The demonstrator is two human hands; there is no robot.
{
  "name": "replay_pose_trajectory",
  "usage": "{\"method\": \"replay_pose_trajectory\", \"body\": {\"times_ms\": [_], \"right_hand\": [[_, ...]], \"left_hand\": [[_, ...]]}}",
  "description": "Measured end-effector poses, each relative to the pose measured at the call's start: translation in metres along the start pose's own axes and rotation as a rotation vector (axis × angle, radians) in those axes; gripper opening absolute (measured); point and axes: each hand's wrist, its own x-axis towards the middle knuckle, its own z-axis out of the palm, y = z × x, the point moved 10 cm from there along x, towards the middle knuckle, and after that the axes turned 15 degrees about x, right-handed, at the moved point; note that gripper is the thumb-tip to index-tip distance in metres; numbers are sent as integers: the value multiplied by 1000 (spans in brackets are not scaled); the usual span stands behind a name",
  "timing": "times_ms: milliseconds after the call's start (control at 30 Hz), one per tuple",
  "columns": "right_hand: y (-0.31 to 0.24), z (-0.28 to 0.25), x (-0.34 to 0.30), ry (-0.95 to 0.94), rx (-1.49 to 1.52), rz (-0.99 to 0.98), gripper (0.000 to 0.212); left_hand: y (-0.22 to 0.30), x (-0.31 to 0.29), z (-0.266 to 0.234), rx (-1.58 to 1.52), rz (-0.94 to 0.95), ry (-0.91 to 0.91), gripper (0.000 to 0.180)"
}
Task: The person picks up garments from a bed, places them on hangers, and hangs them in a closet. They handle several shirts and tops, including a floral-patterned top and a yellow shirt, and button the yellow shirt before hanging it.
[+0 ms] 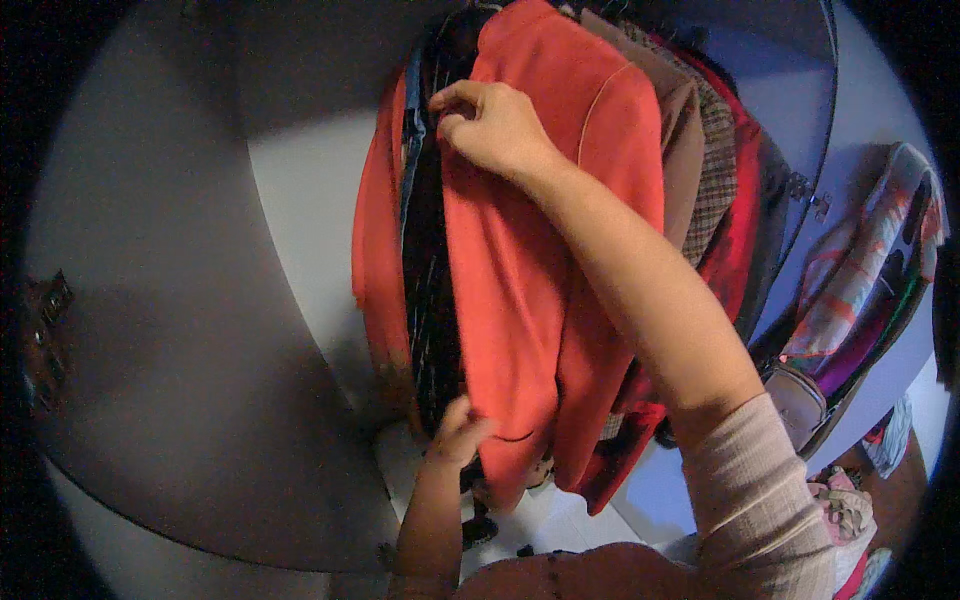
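Observation:
A long coral-red coat (515, 300) hangs from the rail in front of me. My right hand (492, 122) reaches across it from the lower right, fingers bent and closed at the upper part of its front edge. Lower down, my left hand (458, 438) holds the same edge near the hem, its thumb lying on the front of the cloth. Just left of that edge hangs a dark patterned garment (428, 270), with a strip of blue denim (413, 130) and another coral-red garment (375, 250) beyond it.
Right of the coat hang a brown jacket (680, 130), a checked one (715, 170) and a red one (738, 225). A grey wardrobe door (190, 350) stands at the left. Bags and a scarf (850, 290) hang at the far right, above a pile of clothes (845, 505).

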Motion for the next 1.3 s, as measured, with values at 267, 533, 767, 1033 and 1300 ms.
{"method": "replay_pose_trajectory", "body": {"times_ms": [267, 533, 767, 1033, 1300], "right_hand": [[4, 24, -60, -207, 39, -36, 62], [-11, 65, -164, -616, 1279, 476, 36], [-7, 31, -189, -695, 1424, 496, 46], [-1, 29, -220, -755, 1419, 501, 39], [47, -38, -341, -669, 1112, 790, 35]], "left_hand": [[48, -44, -52, 445, 35, 581, 26], [11, -82, -40, -45, -46, 335, 43], [18, -33, -20, -347, 123, 114, 73], [-33, -54, -4, -221, -217, 269, 69], [-32, -142, -75, 274, -208, 100, 38]]}}
